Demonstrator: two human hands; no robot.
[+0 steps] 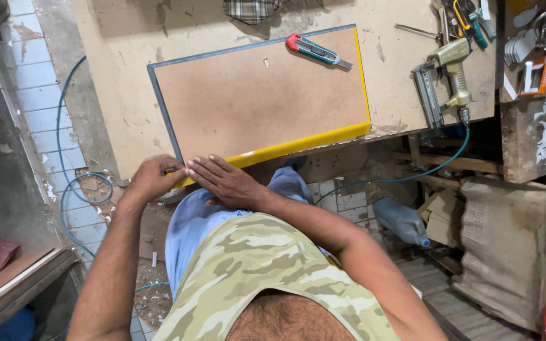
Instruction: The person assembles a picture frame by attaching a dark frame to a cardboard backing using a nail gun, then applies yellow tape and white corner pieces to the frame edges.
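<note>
Two bare hands meet at the near corner of a rectangular brown hardboard panel with a yellow and grey frame edge, which lies flat on a pale, scuffed wooden workbench, its near corner jutting just past the bench edge. The left hand is curled, fingers together, gripping that corner from the left side. The right hand lies flat with fingers stretched out and close together, pressing on the yellow edge strip, its fingertips touching the left hand. Farther off, a red and teal utility knife rests on the panel's far right corner. Beyond the panel's right side, a gold-coloured pneumatic nail gun with a teal hose sits on the bench.
</note>
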